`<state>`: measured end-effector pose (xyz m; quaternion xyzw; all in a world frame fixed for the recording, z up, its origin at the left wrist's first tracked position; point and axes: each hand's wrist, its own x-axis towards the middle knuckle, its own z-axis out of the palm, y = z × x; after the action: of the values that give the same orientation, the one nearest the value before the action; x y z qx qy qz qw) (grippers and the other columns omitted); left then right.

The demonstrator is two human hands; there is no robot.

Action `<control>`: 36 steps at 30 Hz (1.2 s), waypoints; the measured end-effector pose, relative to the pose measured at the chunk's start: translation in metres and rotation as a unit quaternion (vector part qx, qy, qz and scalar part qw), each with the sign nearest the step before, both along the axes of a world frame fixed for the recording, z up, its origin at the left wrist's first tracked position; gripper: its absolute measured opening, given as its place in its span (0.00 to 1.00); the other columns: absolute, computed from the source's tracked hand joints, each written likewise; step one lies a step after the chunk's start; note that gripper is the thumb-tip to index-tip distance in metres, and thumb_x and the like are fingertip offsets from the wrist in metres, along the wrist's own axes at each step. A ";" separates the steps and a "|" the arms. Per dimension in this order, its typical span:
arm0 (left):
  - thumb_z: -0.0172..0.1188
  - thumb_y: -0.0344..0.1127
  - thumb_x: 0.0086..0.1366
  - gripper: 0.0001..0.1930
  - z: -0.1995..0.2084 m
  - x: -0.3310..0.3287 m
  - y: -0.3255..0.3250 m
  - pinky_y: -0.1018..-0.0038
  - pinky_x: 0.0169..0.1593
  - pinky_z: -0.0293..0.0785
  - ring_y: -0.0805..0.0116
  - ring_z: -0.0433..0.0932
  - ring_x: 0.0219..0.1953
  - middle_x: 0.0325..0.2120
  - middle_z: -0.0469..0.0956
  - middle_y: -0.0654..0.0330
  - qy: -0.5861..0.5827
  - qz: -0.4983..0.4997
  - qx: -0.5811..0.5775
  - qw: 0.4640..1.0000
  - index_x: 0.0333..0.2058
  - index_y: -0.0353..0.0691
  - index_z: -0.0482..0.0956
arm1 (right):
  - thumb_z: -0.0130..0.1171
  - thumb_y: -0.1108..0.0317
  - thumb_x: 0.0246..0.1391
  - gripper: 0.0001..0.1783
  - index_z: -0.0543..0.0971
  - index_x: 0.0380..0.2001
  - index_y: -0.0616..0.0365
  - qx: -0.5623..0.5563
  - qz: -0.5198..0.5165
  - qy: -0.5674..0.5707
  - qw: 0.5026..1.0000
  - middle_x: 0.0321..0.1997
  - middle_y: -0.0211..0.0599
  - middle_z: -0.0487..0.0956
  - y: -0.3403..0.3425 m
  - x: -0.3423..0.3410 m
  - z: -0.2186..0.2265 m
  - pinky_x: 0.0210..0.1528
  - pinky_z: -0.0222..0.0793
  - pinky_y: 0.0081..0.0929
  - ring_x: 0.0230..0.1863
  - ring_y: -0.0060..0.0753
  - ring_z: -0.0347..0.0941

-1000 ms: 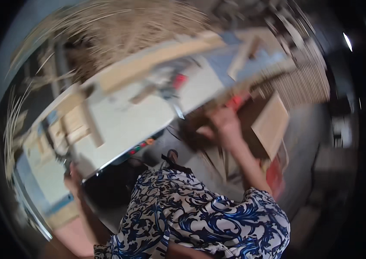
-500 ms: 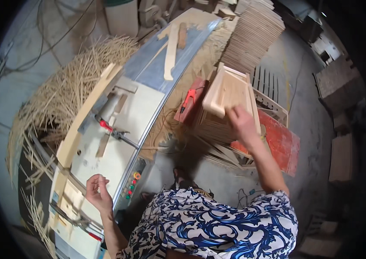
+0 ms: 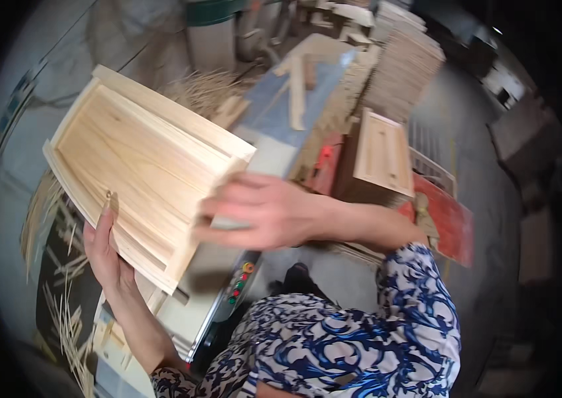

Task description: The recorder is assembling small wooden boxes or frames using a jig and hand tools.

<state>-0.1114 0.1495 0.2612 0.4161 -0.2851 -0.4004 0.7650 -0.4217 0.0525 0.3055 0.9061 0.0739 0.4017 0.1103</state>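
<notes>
- A worker in a blue-and-white patterned shirt (image 3: 340, 325) lifts a pale wooden panel (image 3: 135, 156) over a bench (image 3: 271, 156), its framed face turned toward the wearer.
- The left hand (image 3: 106, 255) grips the panel by its lower left edge, thumb pressed on the face, fingers mostly hidden behind.
- The right hand (image 3: 257, 209), blurred, reaches across to the panel's right edge, fingers stretched out; whether they close on the wood cannot be told.
- The panel hangs at a slant in front of the worker, left of centre, hiding much of the bench.
- To the right, a similar framed panel tops a stack (image 3: 380, 149), well apart from the one in hand.
- Near the stack, a red tool (image 3: 324, 156), blurred, lies on a red surface; a red board (image 3: 450, 225) shows at the stack's other side.
- Coloured buttons (image 3: 238, 284) line the bench's near side, below the right forearm.
- At the bench's far end, a wood strip (image 3: 297, 96) lies on a blue-grey surface, with a tall pile of boards (image 3: 407, 63) beyond to the right.
- Thin sticks (image 3: 72, 335) lie scattered at lower left.
</notes>
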 end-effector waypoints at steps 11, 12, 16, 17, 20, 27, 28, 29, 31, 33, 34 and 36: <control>0.63 0.43 0.71 0.17 -0.014 0.276 -0.036 0.72 0.36 0.78 0.69 0.82 0.32 0.31 0.85 0.60 -0.537 0.219 0.382 0.720 0.43 0.32 0.84 | 0.67 0.60 0.57 0.22 0.79 0.51 0.62 0.363 -0.375 0.044 0.852 0.54 0.52 0.77 -0.218 0.002 -0.290 0.58 0.72 0.46 0.56 0.56 0.73; 0.63 0.43 0.71 0.15 -0.036 0.272 -0.064 0.74 0.33 0.76 0.72 0.80 0.28 0.27 0.84 0.63 -0.562 0.166 0.344 0.733 0.38 0.34 0.86 | 0.67 0.61 0.57 0.23 0.79 0.51 0.62 0.358 -0.370 0.041 0.856 0.54 0.52 0.77 -0.226 0.012 -0.304 0.60 0.71 0.47 0.58 0.57 0.72; 0.69 0.37 0.65 0.14 -0.121 0.209 -0.168 0.72 0.37 0.77 0.74 0.79 0.30 0.31 0.84 0.61 -0.331 -0.042 0.273 0.902 0.45 0.37 0.85 | 0.66 0.61 0.56 0.23 0.79 0.52 0.61 0.382 -0.363 0.040 0.849 0.55 0.52 0.76 -0.226 0.033 -0.334 0.63 0.67 0.49 0.60 0.58 0.69; 0.72 0.39 0.63 0.12 -0.147 0.190 -0.182 0.73 0.36 0.75 0.76 0.76 0.29 0.26 0.82 0.63 -0.165 -0.059 0.106 0.979 0.40 0.37 0.86 | 0.66 0.62 0.55 0.22 0.79 0.51 0.61 0.396 -0.367 0.039 0.841 0.54 0.52 0.77 -0.228 0.033 -0.330 0.63 0.67 0.50 0.60 0.59 0.69; 0.71 0.43 0.63 0.15 -0.187 0.199 -0.234 0.70 0.41 0.77 0.73 0.82 0.34 0.34 0.86 0.58 -0.312 -0.199 0.256 0.893 0.42 0.37 0.85 | 0.67 0.64 0.52 0.22 0.80 0.50 0.61 0.413 -0.376 0.052 0.828 0.53 0.51 0.77 -0.231 0.034 -0.332 0.62 0.67 0.50 0.59 0.60 0.69; 0.67 0.44 0.66 0.13 -0.263 0.141 -0.288 0.66 0.35 0.78 0.60 0.83 0.26 0.24 0.83 0.53 -0.583 -0.142 0.421 0.680 0.36 0.38 0.83 | 0.68 0.65 0.45 0.24 0.82 0.48 0.60 0.437 -0.390 0.081 0.807 0.51 0.49 0.77 -0.245 0.023 -0.348 0.59 0.67 0.53 0.55 0.61 0.70; 0.66 0.45 0.67 0.15 -0.269 0.136 -0.290 0.64 0.34 0.78 0.58 0.82 0.24 0.22 0.82 0.52 -0.574 -0.147 0.405 0.696 0.33 0.37 0.82 | 0.68 0.66 0.44 0.24 0.82 0.47 0.60 0.459 -0.380 0.074 0.800 0.51 0.49 0.78 -0.245 0.023 -0.350 0.59 0.67 0.54 0.55 0.61 0.70; 0.64 0.46 0.68 0.16 -0.274 0.133 -0.294 0.62 0.32 0.77 0.56 0.81 0.22 0.20 0.80 0.51 -0.564 -0.152 0.388 0.713 0.31 0.36 0.81 | 0.68 0.66 0.44 0.24 0.83 0.47 0.60 0.479 -0.371 0.066 0.793 0.50 0.49 0.78 -0.244 0.023 -0.351 0.59 0.67 0.55 0.55 0.61 0.70; 0.64 0.46 0.68 0.17 -0.287 0.131 -0.313 0.62 0.32 0.77 0.55 0.81 0.22 0.20 0.80 0.51 -0.584 -0.150 0.361 0.711 0.31 0.36 0.81 | 0.67 0.66 0.44 0.24 0.83 0.47 0.60 0.498 -0.365 0.057 0.785 0.50 0.48 0.78 -0.243 0.023 -0.349 0.59 0.67 0.55 0.55 0.61 0.70; 0.64 0.46 0.69 0.17 -0.296 0.133 -0.320 0.60 0.33 0.77 0.52 0.82 0.23 0.20 0.80 0.50 -0.620 -0.124 0.315 0.708 0.30 0.36 0.80 | 0.67 0.66 0.45 0.22 0.83 0.46 0.60 0.468 -0.368 0.066 0.801 0.50 0.47 0.78 -0.240 0.026 -0.343 0.58 0.67 0.54 0.55 0.60 0.70; 0.64 0.46 0.69 0.17 -0.296 0.132 -0.325 0.60 0.33 0.77 0.52 0.82 0.23 0.20 0.80 0.50 -0.620 -0.122 0.313 0.709 0.30 0.36 0.80 | 0.67 0.67 0.45 0.21 0.83 0.45 0.60 0.449 -0.371 0.070 0.810 0.50 0.47 0.79 -0.242 0.027 -0.342 0.58 0.67 0.53 0.55 0.60 0.70; 0.64 0.47 0.68 0.17 -0.293 0.129 -0.328 0.57 0.37 0.78 0.48 0.83 0.29 0.23 0.82 0.48 -0.630 -0.119 0.348 0.684 0.32 0.35 0.81 | 0.66 0.66 0.47 0.20 0.84 0.45 0.60 0.435 -0.375 0.065 0.816 0.49 0.47 0.79 -0.241 0.032 -0.339 0.58 0.67 0.52 0.55 0.59 0.70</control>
<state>0.0175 -0.1787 -0.0322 0.7691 -0.5870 -0.2022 0.1518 -0.3899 -0.1882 -0.0331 0.8412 -0.4473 0.2592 -0.1586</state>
